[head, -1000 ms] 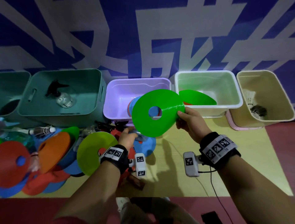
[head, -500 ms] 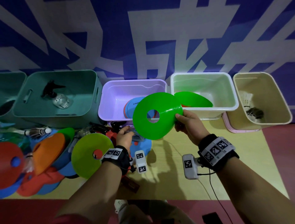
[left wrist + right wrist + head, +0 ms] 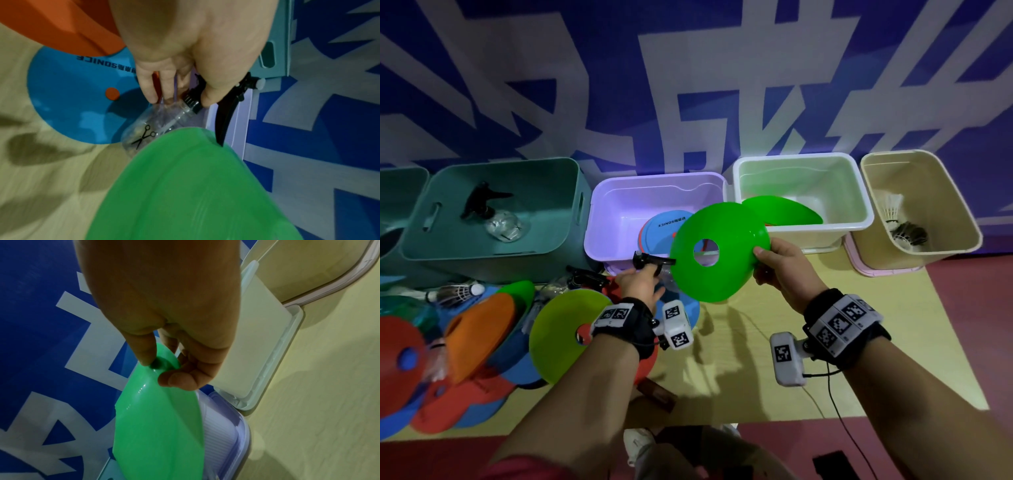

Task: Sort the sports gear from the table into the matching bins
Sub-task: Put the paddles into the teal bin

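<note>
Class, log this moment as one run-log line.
right hand: pinches green disc rim | left hand: grips spray bottle neck | white bin: holds another green disc

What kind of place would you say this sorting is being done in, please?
Probably a sports hall or gym equipment corner: a blue-and-white printed banner behind, a row of plastic bins such as the beige bin holding shuttlecocks, and training disc cones heaped on the table.
</note>
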